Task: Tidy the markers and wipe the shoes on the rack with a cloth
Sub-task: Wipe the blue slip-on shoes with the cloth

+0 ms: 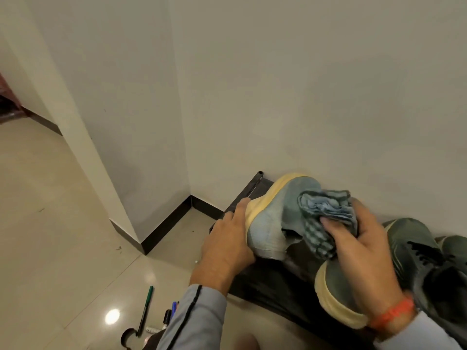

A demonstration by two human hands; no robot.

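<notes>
A pale blue-grey shoe (275, 215) with a yellow sole is tipped on its side on the black rack (267, 284). My left hand (227, 243) grips its sole and heel end. My right hand (364, 253) holds a bunched blue checked cloth (326, 213) pressed against the shoe's upper. A matching darker shoe (336, 289) lies on the rack under my right wrist. A green marker (145, 309) lies on the floor at the lower left, with a blue marker (173, 308) and others beside it, partly hidden by my left sleeve.
Dark green laced shoes (417, 251) sit on the rack at the right. The rack stands against a white wall in a corner with black skirting (166, 223). Glossy beige floor tiles spread to the left. A dark curved object (127, 335) lies by the markers.
</notes>
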